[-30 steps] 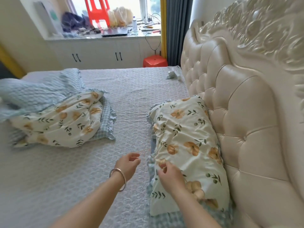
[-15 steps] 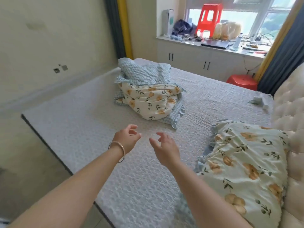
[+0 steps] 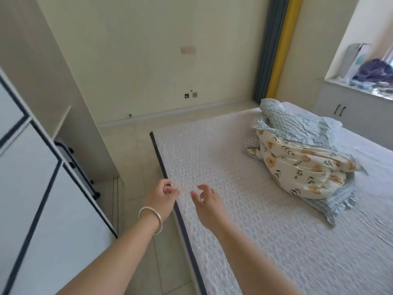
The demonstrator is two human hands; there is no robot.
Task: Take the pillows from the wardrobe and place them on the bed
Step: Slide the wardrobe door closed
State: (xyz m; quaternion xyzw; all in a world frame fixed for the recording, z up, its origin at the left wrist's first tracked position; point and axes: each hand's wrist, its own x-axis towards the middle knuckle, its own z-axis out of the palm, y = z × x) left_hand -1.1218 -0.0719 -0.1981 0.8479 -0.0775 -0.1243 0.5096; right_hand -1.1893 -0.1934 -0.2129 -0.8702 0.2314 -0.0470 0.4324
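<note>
The bed (image 3: 244, 188) with a pale quilted cover fills the right half of the head view. On it at the right lies a floral pillow (image 3: 302, 167) with orange flowers and a blue checked frill, resting against a bunched blue checked cover (image 3: 297, 124). My left hand (image 3: 161, 199), with a silver bangle on the wrist, hovers over the bed's near edge, fingers loosely curled and empty. My right hand (image 3: 206, 203) hovers just over the mattress, fingers apart, holding nothing. The white wardrobe (image 3: 32, 199) with dark trim stands at the left.
A narrow strip of tiled floor (image 3: 136, 167) runs between the wardrobe and the bed. A dark suitcase (image 3: 74, 165) stands in the alcove beyond the wardrobe. A yellow and grey curtain (image 3: 276, 50) hangs at the back, with a cluttered window ledge (image 3: 361, 84) over white cabinets at right.
My view has swung left from the headboard toward the wardrobe. My right hand has let go of the pillow by the headboard, which is now out of view; both hands are empty.
</note>
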